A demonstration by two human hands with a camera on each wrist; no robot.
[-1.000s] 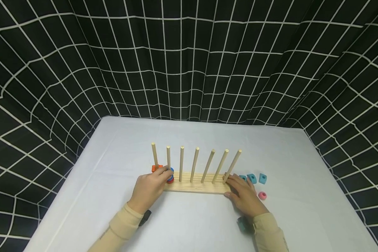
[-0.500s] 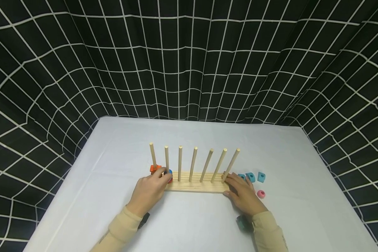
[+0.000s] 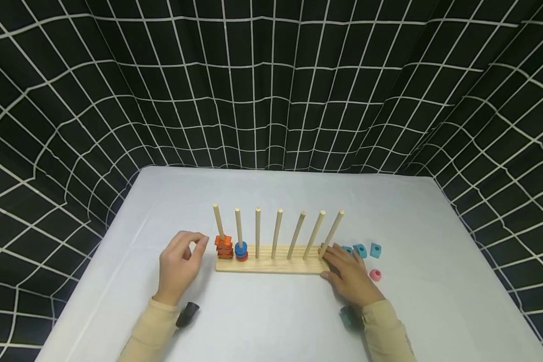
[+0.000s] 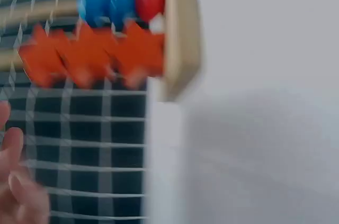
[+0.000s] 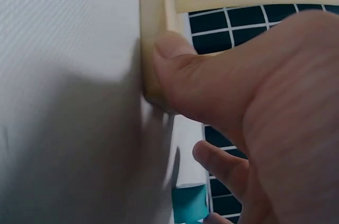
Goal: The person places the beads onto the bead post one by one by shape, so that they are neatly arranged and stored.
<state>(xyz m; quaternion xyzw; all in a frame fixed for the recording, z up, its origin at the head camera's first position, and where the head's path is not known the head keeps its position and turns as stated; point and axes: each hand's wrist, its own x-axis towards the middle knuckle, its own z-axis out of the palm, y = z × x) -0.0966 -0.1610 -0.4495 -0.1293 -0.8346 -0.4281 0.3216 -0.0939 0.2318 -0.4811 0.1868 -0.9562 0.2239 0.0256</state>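
Note:
A wooden peg board (image 3: 271,266) with several upright pegs lies in the middle of the table. Three orange star beads (image 4: 85,54) are stacked on its leftmost peg. On the peg beside them, two blue beads (image 4: 122,4) sit above a red bead (image 4: 150,0). My left hand (image 3: 178,264) is in the air to the left of the board, loosely curled and holding nothing. With my right hand (image 3: 349,276) I grip the board's right end; the thumb (image 5: 183,70) presses on its front edge.
Teal beads (image 3: 375,250) and a pink bead (image 3: 375,275) lie on the white table (image 3: 271,322) beyond my right hand, partly hidden by it. Black cloth with a white grid (image 3: 271,90) surrounds the table.
My left hand has let go of the blue bead on the second peg and moved left, away from the board. The right hand keeps its grip on the board's end.

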